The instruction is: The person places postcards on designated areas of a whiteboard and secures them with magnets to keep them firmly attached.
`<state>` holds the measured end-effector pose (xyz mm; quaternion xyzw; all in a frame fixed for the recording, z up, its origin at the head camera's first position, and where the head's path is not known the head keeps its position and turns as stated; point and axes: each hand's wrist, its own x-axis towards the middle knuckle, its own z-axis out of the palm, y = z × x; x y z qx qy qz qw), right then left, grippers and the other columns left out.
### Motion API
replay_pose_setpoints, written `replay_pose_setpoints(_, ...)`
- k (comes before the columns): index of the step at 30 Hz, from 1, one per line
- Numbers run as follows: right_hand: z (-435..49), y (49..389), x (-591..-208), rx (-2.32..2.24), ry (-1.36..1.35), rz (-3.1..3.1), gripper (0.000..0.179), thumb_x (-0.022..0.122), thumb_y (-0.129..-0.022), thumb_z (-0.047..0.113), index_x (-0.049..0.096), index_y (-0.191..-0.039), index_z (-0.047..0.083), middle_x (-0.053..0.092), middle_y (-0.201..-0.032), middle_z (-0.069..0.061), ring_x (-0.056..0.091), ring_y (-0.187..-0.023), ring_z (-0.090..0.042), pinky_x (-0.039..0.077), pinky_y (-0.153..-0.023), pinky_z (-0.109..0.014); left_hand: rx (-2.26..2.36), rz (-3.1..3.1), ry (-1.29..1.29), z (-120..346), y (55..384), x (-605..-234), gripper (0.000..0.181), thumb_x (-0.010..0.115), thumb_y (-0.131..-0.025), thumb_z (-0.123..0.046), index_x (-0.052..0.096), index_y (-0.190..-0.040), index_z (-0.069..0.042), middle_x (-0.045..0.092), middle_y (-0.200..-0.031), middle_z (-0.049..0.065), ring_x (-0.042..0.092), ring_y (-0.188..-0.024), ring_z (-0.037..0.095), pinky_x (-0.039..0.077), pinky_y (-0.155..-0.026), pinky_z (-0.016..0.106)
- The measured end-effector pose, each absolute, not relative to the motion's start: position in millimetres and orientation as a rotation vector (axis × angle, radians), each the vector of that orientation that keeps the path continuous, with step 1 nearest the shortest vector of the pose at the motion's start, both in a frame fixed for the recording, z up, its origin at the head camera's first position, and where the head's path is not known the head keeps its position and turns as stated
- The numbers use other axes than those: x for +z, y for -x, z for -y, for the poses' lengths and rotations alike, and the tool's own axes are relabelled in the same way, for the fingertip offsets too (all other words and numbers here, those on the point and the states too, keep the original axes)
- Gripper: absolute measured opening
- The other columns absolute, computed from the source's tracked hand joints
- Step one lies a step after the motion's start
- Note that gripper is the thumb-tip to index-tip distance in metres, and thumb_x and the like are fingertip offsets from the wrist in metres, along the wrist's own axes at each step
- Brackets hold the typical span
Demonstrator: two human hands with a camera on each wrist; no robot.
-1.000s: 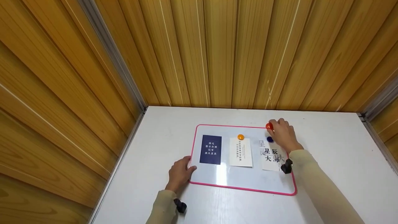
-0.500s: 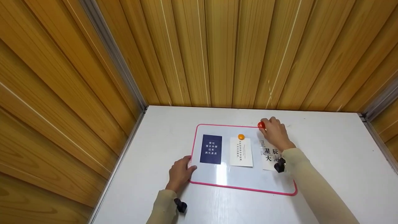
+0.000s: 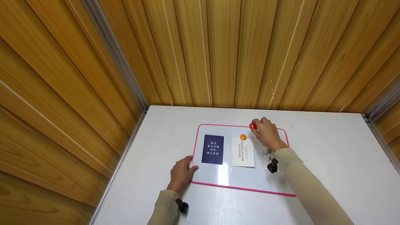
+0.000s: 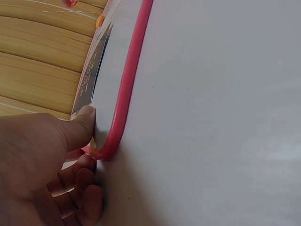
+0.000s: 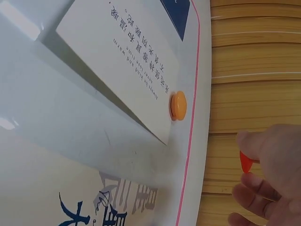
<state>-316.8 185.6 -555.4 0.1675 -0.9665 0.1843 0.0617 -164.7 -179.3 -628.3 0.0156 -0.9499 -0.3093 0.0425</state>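
My right hand (image 3: 265, 132) pinches a round red magnet (image 3: 252, 126) between thumb and fingers, over the far edge of a pink-framed whiteboard (image 3: 215, 175). In the right wrist view only a sliver of the red magnet (image 5: 245, 164) shows beneath the thumb. My left hand (image 3: 181, 172) grips the board's near left side, thumb on top and fingers curled at the frame. On the board lie a dark blue card (image 3: 212, 149), a white card (image 3: 243, 153) with an orange magnet (image 3: 243, 137) at its top edge, and a card with large characters (image 5: 70, 188), partly hidden by my right arm.
The whiteboard lies flat on a white table (image 3: 225, 209). Wood-patterned wall panels (image 3: 218, 56) rise behind the table's far edge and along its left side, with a grey metal post (image 3: 115, 53) in the corner.
My right hand has moved left along the board's far edge with the red magnet, from the right-hand card toward the orange magnet. A dark blue magnet seen earlier is now hidden. My left hand stays put.
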Motion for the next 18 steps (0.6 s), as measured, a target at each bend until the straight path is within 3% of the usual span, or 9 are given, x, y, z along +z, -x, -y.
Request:
replay_pose_setpoints(7,-172.5,318.8,-554.9,0.554,-0.547,2.885,0.040,0.074,-0.096,0.018,0.062,-0.130,0.001,0.060,-0.111,-0.024,0.058,-0.099,-0.040,0.047,-0.086,-0.055,-0.953,2.901,-0.036,179.0,164.0,-628.4,0.048,0.078,-0.092,-0.028,0.065,-0.135,-0.011,0.073,-0.119,0.009,0.069,-0.108,0.030,0.053,-0.088,0.053)
replay_pose_setpoints(18,-153.5,317.4,-550.3,0.604,-0.520,2.971,0.045,0.072,-0.098,0.023,0.059,-0.137,0.005,0.058,-0.118,-0.022,0.055,-0.104,-0.037,0.047,-0.095,-0.053,-0.939,2.905,-0.038,178.8,164.1,-627.0,0.050,0.078,-0.092,-0.029,0.064,-0.136,-0.010,0.071,-0.123,0.012,0.068,-0.111,0.034,0.052,-0.091,0.054)
